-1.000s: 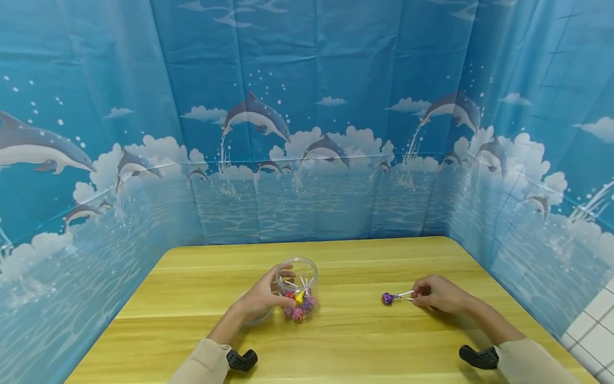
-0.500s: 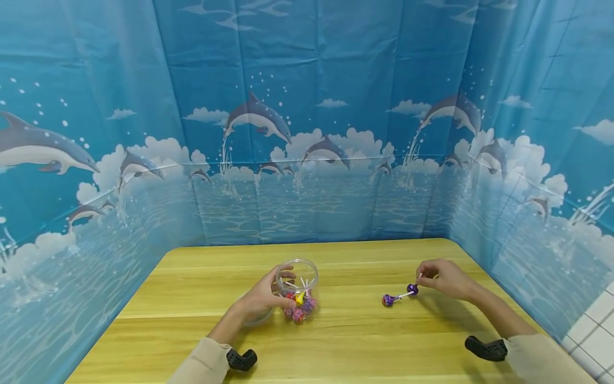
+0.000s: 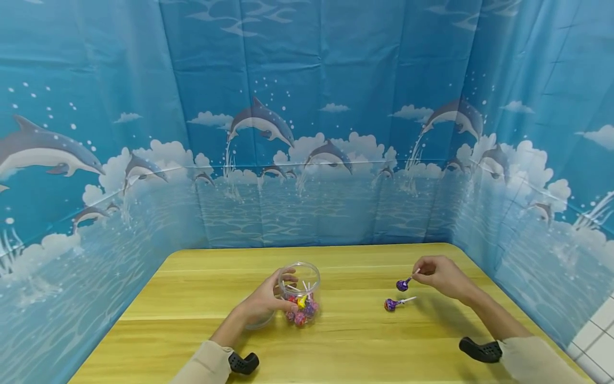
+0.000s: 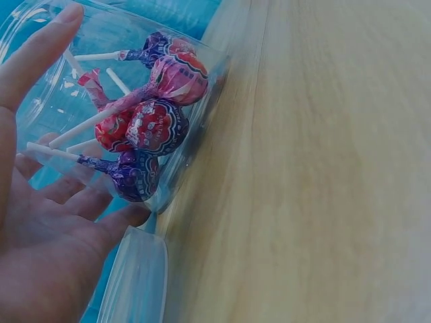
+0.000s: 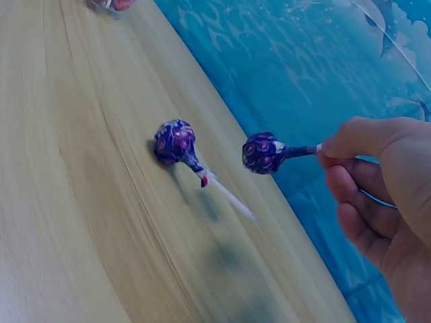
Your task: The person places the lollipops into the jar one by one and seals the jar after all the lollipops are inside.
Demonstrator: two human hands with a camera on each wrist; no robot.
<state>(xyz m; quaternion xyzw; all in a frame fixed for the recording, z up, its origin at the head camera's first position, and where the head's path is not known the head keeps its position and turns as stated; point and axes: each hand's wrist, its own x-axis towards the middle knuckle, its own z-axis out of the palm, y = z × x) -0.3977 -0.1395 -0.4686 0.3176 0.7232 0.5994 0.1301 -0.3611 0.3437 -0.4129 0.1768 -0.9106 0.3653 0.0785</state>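
Note:
My left hand [image 3: 265, 301] holds a clear plastic jar [image 3: 313, 280] on the table, thumb on the near side and fingers round the back. Inside are several wrapped lollipops [image 4: 158, 124], in purple, pink, red and yellow. With thumb and fingertips, my right hand [image 3: 443, 278] pinches the white stick of a purple lollipop [image 5: 264, 153], raised above the table with its head pointing left. Below it a second purple lollipop [image 3: 390, 304] lies on the table, its stick towards the right.
A clear round lid [image 4: 135, 279] lies beside the jar, partly behind my left hand and wrist. The yellow wood-grain table [image 3: 345, 346] ends at a blue dolphin-print curtain [image 3: 307, 213] behind and at both sides.
My right hand has lifted one purple lollipop by its stick off the table, away from the other one, and its head has swung left. The left hand stays on the jar.

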